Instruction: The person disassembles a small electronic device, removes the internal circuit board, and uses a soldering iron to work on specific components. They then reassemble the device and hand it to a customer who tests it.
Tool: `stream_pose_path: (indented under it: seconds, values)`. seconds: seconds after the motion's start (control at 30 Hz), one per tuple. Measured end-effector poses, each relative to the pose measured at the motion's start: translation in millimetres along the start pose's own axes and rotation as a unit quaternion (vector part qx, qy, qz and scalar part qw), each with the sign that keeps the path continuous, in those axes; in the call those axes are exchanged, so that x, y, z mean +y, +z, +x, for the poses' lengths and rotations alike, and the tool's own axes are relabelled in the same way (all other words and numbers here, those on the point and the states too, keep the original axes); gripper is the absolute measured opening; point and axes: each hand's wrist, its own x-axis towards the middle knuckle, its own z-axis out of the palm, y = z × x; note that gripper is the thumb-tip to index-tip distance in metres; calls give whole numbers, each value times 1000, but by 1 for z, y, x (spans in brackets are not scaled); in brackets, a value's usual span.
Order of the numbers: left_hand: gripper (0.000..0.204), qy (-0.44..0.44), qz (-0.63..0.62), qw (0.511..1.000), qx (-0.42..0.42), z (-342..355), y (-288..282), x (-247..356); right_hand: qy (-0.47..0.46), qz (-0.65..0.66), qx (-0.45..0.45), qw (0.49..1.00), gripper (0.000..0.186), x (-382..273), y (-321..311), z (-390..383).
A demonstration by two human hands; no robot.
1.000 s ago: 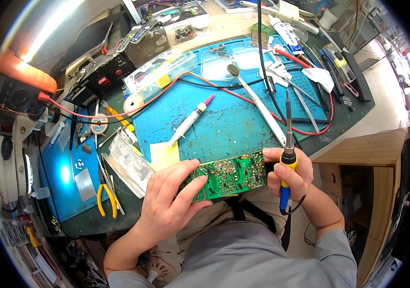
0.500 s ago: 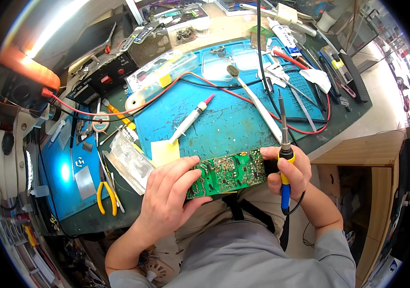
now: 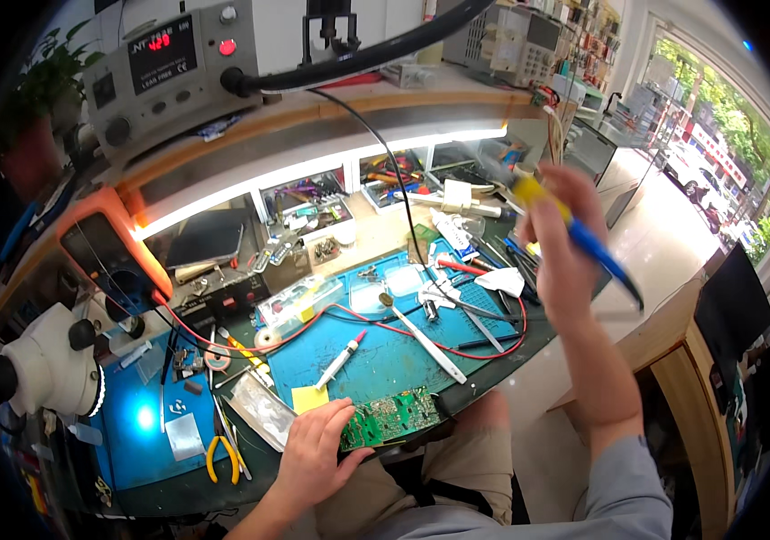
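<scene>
My left hand (image 3: 317, 450) grips the left end of a green circuit board (image 3: 394, 417) at the front edge of the blue mat (image 3: 403, 360), fingers curled over its top. My right hand (image 3: 561, 234) is raised over the right side of the bench, closed around a soldering iron (image 3: 590, 247) with a yellow and blue handle; the iron and hand are blurred. A syringe (image 3: 338, 362) and a white long-handled brush (image 3: 430, 346) lie beyond the board. A yellow paper (image 3: 310, 396) sits just past my left hand, beside a clear bag (image 3: 259, 407).
A grey station (image 3: 169, 76) with a lit display stands on the upper shelf. An orange multimeter (image 3: 113, 256), a white microscope (image 3: 52, 360) and yellow pliers (image 3: 223, 459) are at the left, red and black leads (image 3: 299, 331) cross the mat, and a doorway (image 3: 700, 144) shows at upper right.
My right hand has lifted the soldering iron up and away from the board's right end. The view has tilted up, showing the shelf and doorway. My left hand stays on the board.
</scene>
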Motion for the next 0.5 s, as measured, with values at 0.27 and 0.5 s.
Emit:
stream_pose_path:
  seconds: [0.27,0.5]
  values:
    - [82,9,-5,999,36,-1,5,1,-88,-242,-183,949,28,61,61,167]
    - [86,17,-16,998,56,-6,7,-2,-126,-315,-161,927,21,94,103,201]
